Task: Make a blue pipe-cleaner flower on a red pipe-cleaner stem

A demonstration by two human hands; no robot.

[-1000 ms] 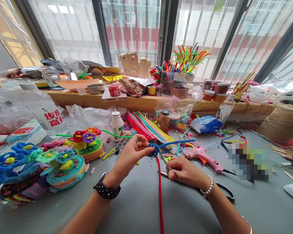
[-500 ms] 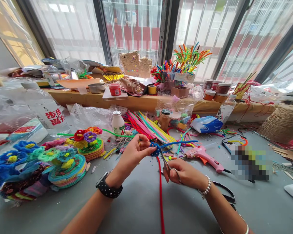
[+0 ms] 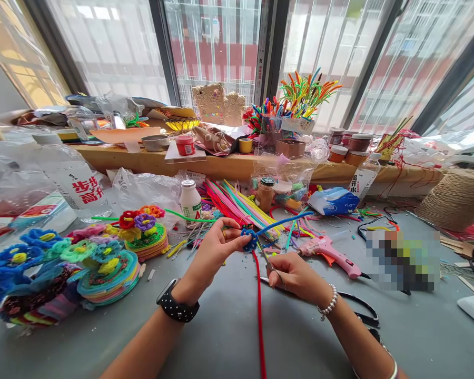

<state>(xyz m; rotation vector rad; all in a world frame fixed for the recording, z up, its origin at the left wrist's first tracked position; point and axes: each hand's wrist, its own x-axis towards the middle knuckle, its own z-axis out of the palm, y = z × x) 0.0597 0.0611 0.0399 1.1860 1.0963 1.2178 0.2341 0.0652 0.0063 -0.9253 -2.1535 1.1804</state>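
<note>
My left hand (image 3: 211, 250) pinches a small blue pipe-cleaner piece (image 3: 249, 241), coiled and fuzzy, between thumb and fingers. From it a straight blue tail (image 3: 286, 222) sticks out to the upper right. My right hand (image 3: 298, 278) grips small metal scissors (image 3: 267, 259), whose blades reach up to the blue piece beside the tail's base. Whether the blades touch the tail is too small to tell. Below the blue piece a red pipe cleaner (image 3: 259, 316) runs down the grey table toward me. A green pipe cleaner (image 3: 187, 216) lies behind my left hand.
Pipe-cleaner flowers (image 3: 27, 255) on layered bases stand at the left. Behind my hands lie loose pipe cleaners (image 3: 237, 202), a white bottle (image 3: 190, 202) and a brown jar (image 3: 265, 195). To the right are a pink glue gun (image 3: 332, 255), black looped handles (image 3: 365, 310) and a twine spool (image 3: 454, 200).
The blue tail has swung upward at its free end. My right hand with the scissors has shifted slightly up and right. My left hand keeps its pinch in nearly the same place.
</note>
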